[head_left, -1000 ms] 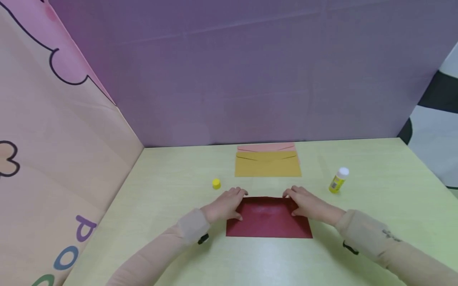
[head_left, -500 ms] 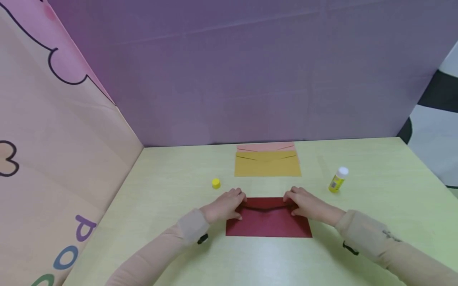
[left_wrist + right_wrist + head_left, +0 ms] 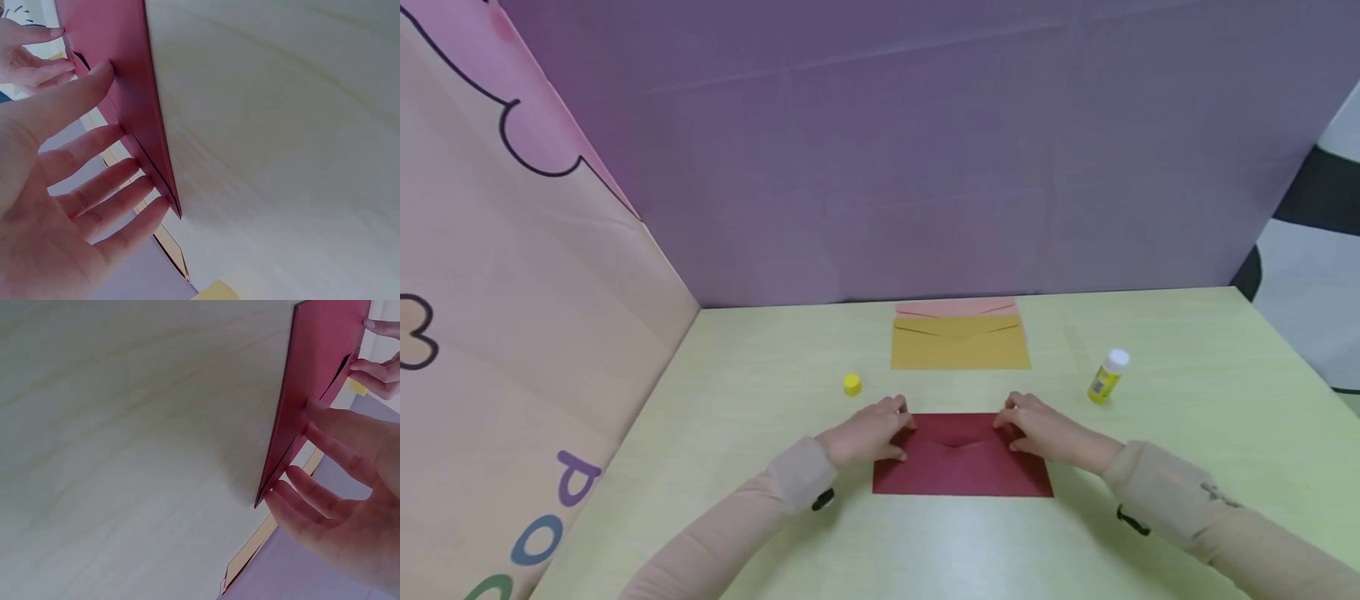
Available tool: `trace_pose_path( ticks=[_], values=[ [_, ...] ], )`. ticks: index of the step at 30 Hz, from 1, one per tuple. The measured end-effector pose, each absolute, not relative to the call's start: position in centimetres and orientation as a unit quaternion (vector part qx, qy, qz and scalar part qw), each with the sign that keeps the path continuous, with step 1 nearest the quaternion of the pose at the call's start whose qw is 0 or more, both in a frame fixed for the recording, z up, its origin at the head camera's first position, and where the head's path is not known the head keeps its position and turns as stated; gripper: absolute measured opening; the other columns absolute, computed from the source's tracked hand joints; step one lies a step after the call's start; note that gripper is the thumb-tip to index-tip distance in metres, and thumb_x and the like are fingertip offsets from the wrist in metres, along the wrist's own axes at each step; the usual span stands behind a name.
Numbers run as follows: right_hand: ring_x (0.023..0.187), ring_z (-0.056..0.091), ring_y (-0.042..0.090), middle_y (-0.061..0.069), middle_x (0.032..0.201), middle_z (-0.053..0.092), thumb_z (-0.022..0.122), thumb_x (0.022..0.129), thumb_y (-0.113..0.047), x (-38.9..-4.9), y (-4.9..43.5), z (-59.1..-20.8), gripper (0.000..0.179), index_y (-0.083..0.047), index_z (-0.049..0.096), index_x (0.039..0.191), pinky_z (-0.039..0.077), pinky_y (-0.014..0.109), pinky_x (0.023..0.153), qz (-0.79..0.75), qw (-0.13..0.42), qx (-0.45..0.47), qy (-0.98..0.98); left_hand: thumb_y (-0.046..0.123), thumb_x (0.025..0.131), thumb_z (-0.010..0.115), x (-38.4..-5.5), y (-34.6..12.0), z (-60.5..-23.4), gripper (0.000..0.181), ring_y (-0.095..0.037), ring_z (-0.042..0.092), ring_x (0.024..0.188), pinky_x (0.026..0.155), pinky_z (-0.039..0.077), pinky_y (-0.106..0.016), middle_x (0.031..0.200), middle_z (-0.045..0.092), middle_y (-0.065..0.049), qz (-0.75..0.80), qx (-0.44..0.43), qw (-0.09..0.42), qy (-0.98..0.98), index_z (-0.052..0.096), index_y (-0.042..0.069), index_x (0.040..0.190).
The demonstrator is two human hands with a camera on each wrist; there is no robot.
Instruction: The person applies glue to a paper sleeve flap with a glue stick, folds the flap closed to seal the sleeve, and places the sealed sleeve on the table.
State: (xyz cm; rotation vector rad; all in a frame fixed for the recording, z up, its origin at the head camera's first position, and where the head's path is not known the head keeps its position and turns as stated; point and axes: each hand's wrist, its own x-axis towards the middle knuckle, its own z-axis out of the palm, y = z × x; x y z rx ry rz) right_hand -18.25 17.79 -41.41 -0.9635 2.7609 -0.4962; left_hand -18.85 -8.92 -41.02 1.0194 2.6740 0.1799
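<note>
A dark red envelope (image 3: 962,471) lies flat on the table, its pointed flap (image 3: 955,429) folded down towards the person. At its left end my left hand (image 3: 867,433) touches it. In the left wrist view, the left thumb (image 3: 103,72) rests on the envelope's face and the spread, nearly straight fingers (image 3: 150,215) meet its far edge. My right hand (image 3: 1037,429) is at the opposite end. There the right wrist view has the thumb (image 3: 322,412) on the face and the fingertips (image 3: 272,500) along the flap edge. The envelope's underside is hidden.
Behind the red envelope lies a yellow envelope (image 3: 961,352), partly covering a pink one (image 3: 958,307). A yellow cap (image 3: 852,384) stands to the left. On the right stands a yellow glue bottle (image 3: 1108,375) with a white top. A purple backdrop (image 3: 880,167) borders the table's far edge.
The red envelope's flap has come down from raised to lying over its face, its tip moving towards the person. Both hands have stayed nearly in place at the two ends.
</note>
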Motion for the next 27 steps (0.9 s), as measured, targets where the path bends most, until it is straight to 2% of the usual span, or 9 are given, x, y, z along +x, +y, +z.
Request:
trace_pose_path(
  ticks=[6,11,13,16,19,22,27],
  values=[
    [0.076,0.045,0.017,0.005,0.084,0.049,0.07,0.073,-0.005,-18.0,17.5,-41.3,0.024,0.001,0.065,0.095,0.045,0.029,0.065,-0.123,0.074,-0.339,0.93,0.027,0.08,0.065,-18.8,-9.0,-40.9,0.04,-0.014,0.046,0.099,0.087,0.042,-0.025,0.112,0.048,-0.006,0.048,0.355,0.141,0.923,0.058,0.01,0.115],
    [0.071,0.049,0.018,0.007,0.081,0.051,0.069,0.075,-0.01,-17.4,16.5,-40.9,0.02,0.002,0.063,0.09,0.047,0.032,0.064,-0.088,0.04,-0.357,0.929,0.029,0.078,0.067,-18.8,-9.2,-40.8,0.045,-0.017,0.044,0.109,0.093,0.039,-0.028,0.121,0.045,-0.008,0.053,0.34,0.162,0.925,0.056,0.012,0.119],
    [0.077,0.053,0.023,0.011,0.087,0.054,0.067,0.077,-0.013,-17.1,15.9,-40.9,0.024,0.003,0.062,0.094,0.048,0.036,0.069,-0.079,0.03,-0.359,0.929,0.029,0.077,0.069,-18.9,-9.2,-40.8,0.048,-0.017,0.044,0.11,0.093,0.039,-0.028,0.12,0.046,-0.007,0.056,0.337,0.167,0.925,0.056,0.012,0.119],
    [0.095,0.054,0.03,0.017,0.104,0.056,0.065,0.08,-0.017,-16.7,14.8,-40.7,0.035,0.004,0.059,0.107,0.046,0.041,0.081,-0.075,0.04,-0.365,0.927,0.031,0.075,0.07,-18.9,-9.1,-40.6,0.051,-0.015,0.045,0.107,0.093,0.039,-0.026,0.117,0.046,-0.005,0.058,0.337,0.173,0.924,0.056,0.012,0.12],
    [0.112,0.047,0.032,0.019,0.122,0.05,0.061,0.083,-0.023,-16.3,13.6,-40.7,0.045,0.003,0.052,0.119,0.041,0.043,0.09,-0.074,0.062,-0.381,0.919,0.032,0.074,0.07,-18.9,-9.1,-40.5,0.052,-0.013,0.045,0.103,0.09,0.04,-0.025,0.115,0.047,-0.003,0.057,0.334,0.179,0.924,0.056,0.014,0.12],
    [0.122,0.038,0.029,0.016,0.133,0.041,0.057,0.085,-0.031,-16.1,12.7,-41.0,0.054,0.0,0.045,0.127,0.035,0.043,0.096,-0.059,0.089,-0.402,0.91,0.032,0.073,0.071,-18.9,-9.1,-40.5,0.052,-0.013,0.046,0.102,0.089,0.041,-0.024,0.114,0.047,-0.002,0.055,0.331,0.185,0.924,0.056,0.014,0.12],
    [0.131,0.023,0.026,0.011,0.142,0.027,0.049,0.088,-0.041,-15.9,11.5,-41.6,0.062,-0.005,0.033,0.136,0.025,0.045,0.102,-0.033,0.144,-0.398,0.905,0.031,0.073,0.071,-18.8,-9.0,-40.4,0.052,-0.014,0.046,0.105,0.091,0.04,-0.025,0.112,0.048,-0.002,0.054,0.332,0.184,0.924,0.057,0.013,0.119]
  ],
)
